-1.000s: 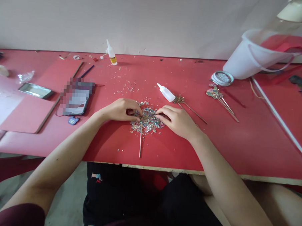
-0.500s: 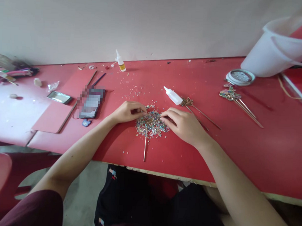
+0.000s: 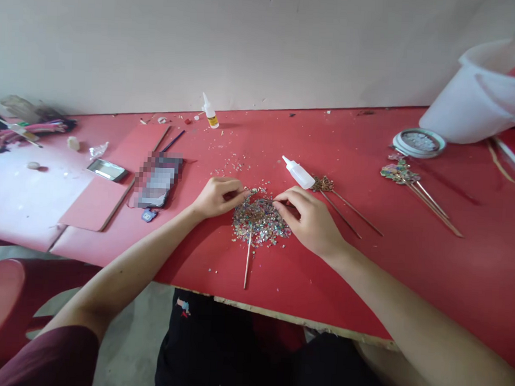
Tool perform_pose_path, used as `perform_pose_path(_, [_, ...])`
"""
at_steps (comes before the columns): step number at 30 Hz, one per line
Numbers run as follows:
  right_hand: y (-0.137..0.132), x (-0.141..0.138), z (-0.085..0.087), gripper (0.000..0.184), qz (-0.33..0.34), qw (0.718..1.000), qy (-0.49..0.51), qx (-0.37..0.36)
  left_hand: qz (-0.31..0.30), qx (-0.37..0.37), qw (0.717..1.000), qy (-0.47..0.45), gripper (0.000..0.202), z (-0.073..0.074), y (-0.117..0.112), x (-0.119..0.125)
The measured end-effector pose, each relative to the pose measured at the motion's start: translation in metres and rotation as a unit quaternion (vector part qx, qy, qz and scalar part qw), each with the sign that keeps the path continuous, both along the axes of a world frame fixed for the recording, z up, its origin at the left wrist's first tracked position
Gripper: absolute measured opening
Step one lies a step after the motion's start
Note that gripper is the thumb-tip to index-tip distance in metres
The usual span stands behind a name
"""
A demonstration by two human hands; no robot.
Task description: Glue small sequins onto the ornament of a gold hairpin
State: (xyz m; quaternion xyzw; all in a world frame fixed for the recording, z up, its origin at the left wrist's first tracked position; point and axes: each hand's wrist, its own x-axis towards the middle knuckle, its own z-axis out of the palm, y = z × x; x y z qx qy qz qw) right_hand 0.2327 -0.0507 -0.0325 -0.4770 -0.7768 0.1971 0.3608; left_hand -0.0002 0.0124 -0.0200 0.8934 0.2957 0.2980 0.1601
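A heap of small shiny multicoloured flakes (image 3: 266,230) lies on the red table between my hands. From it the thin metal stem of a hairpin (image 3: 247,261) points toward me; its head blends into the flakes. My left hand (image 3: 220,199) is closed in a pinch at the heap's left edge, and what its fingertips hold, if anything, is hidden. At the right edge, my right hand (image 3: 311,219) pinches a thin dark tool, mostly covered by the fingers. Beyond that hand are a white squeeze bottle (image 3: 300,175) on its side and a bare bronze-coloured two-pronged hairpin (image 3: 323,183).
A decorated hairpin (image 3: 401,172) lies right, near a round container of pale pieces (image 3: 419,143) and a white bucket (image 3: 470,105). A small glue bottle (image 3: 211,116) stands at the back. Left are a phone (image 3: 160,183), a small rectangular case (image 3: 107,170) and a red board (image 3: 90,203).
The whole view has shifted, so the table things sit slightly lower and mostly farther right. Both hands stay pinched at the heap, with the dark tool now showing more at my right fingertips.
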Motion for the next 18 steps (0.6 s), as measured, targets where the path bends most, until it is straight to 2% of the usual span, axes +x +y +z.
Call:
perform_pose_path(5, [0.002, 0.002, 0.001, 0.015, 0.015, 1.000, -0.011, -0.016, -0.072, -0.058, 0.995, 0.049, 0.014, 0.000, 0.002, -0.004])
perform_pose_path(10, [0.002, 0.008, 0.004, 0.017, 0.023, 0.999, -0.034, -0.007, -0.169, -0.056, 0.979, 0.102, 0.018, 0.004, 0.004, -0.004])
perform_pose_path(18, [0.003, 0.016, 0.006, 0.016, 0.035, 0.998, -0.051, -0.003, -0.196, -0.064, 0.973, 0.101, 0.021, 0.004, 0.007, -0.006])
